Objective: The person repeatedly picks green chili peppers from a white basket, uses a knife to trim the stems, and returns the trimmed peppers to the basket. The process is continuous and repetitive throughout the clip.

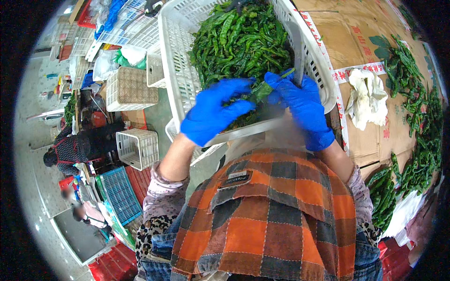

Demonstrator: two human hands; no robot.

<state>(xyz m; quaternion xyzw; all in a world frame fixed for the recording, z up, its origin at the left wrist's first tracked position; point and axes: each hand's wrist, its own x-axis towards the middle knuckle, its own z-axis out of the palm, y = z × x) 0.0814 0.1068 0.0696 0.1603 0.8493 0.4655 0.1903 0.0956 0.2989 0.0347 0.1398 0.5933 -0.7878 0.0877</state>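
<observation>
A white plastic crate [181, 75] stands before me, holding a heap of long green peppers [242, 38]. Both my hands wear blue gloves and are over its near end. My left hand [219, 107] has its fingers spread and curled low over the peppers, with nothing plainly held. The fingers of my right hand [299, 95] pinch a green pepper [262, 91], whose stem end sticks up by the thumb. Right beside that hand, a grey blade-like strip [299, 45] runs along the crate's right inner side; whether the hand touches it, I cannot tell.
At the right, a cardboard-covered surface [358, 140] bears a crumpled white cloth [367, 98] and more green peppers [422, 151]. To the left are stacked crates [132, 87], an upright white crate [139, 149], a blue crate [121, 195] and several people farther off.
</observation>
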